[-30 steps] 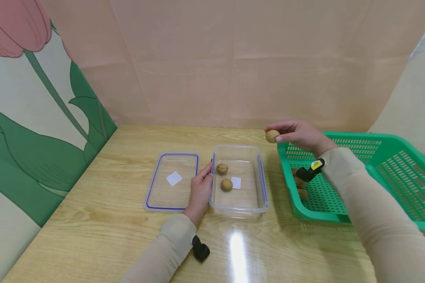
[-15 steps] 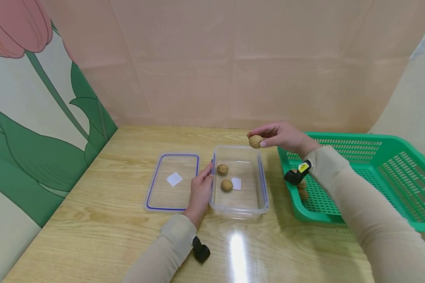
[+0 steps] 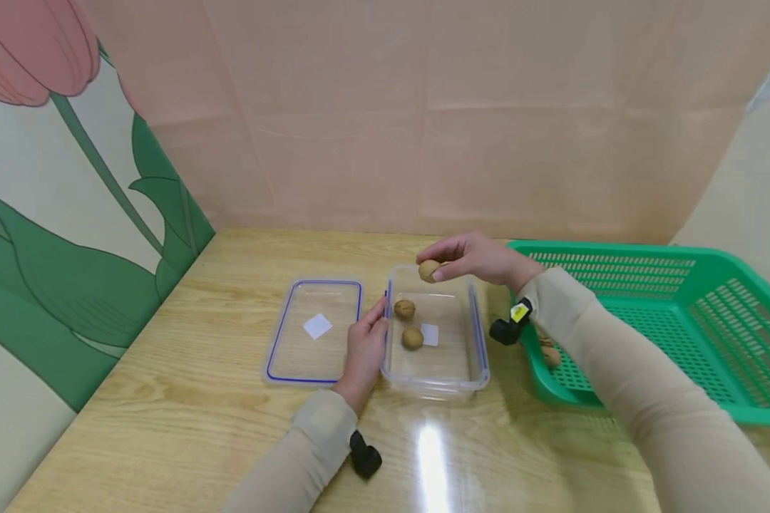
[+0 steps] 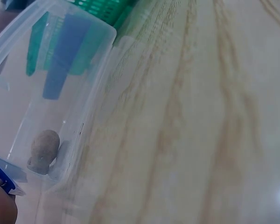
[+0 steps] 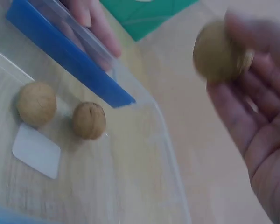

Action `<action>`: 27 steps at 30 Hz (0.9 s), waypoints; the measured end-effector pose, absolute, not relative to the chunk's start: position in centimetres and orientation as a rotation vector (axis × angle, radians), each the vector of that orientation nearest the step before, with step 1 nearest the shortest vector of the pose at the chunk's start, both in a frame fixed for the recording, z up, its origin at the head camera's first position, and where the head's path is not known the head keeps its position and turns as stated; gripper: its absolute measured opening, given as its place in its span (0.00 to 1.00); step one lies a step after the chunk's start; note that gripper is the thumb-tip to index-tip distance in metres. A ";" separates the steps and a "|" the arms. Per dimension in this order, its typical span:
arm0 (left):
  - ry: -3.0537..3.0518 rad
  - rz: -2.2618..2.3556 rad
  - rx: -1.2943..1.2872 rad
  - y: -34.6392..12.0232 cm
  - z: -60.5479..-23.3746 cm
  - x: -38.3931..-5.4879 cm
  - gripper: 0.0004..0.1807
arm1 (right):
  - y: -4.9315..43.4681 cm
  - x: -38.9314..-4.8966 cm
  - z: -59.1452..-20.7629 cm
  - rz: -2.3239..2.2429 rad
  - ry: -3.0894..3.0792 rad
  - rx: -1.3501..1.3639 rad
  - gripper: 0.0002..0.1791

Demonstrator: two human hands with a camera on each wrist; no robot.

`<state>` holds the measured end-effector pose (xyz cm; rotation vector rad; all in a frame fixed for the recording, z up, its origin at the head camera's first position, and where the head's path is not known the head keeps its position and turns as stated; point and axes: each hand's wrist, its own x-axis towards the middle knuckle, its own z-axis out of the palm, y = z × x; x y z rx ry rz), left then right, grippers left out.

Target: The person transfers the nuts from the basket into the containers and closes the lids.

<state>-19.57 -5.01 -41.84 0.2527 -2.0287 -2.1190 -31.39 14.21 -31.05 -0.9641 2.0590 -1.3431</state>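
Observation:
My right hand pinches a walnut between thumb and fingertips, above the far end of a clear plastic box. In the right wrist view, the held walnut is slightly blurred. Two more walnuts lie on the box floor near its left wall, one walnut behind the other walnut. Beside them is a small white square. My left hand rests against the box's left side with its fingers extended along the wall, close to the blue clasp.
A clear lid with a blue seal lies flat left of the box, bearing a white square. To the right stands a green perforated basket, where walnuts show partly behind my right sleeve. A pink sheet covers the back.
My right hand has carried its walnut leftward from the basket's edge to above the box. The left hand, lid and box stay as they were.

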 end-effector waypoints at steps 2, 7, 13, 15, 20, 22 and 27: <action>-2.027 -2.112 0.248 -5.0 -41.8 -19.6 0.21 | 13.6 -31.3 -31.1 -1.280 2.119 -0.912 0.26; -2.021 -2.120 0.247 -5.1 -41.7 -19.5 0.21 | 12.1 -31.2 -31.5 -1.191 2.208 -0.825 0.26; -2.034 -2.128 0.241 -5.1 -41.8 -19.5 0.21 | 10.9 -31.0 -32.9 -1.156 2.200 -0.816 0.28; -2.034 -2.134 0.242 -5.1 -41.7 -19.4 0.21 | 10.7 -30.9 -33.3 -1.141 2.194 -0.832 0.28; -2.032 -2.152 0.236 -5.1 -41.7 -19.4 0.21 | 9.9 -30.4 -34.0 -1.029 2.262 -0.859 0.25; -2.031 -2.147 0.227 -5.1 -41.6 -19.4 0.21 | 9.4 -30.2 -34.3 -0.965 2.304 -0.868 0.23; -2.025 -2.132 0.214 -5.0 -41.7 -19.4 0.21 | 8.3 -29.8 -35.1 -0.914 2.339 -0.827 0.20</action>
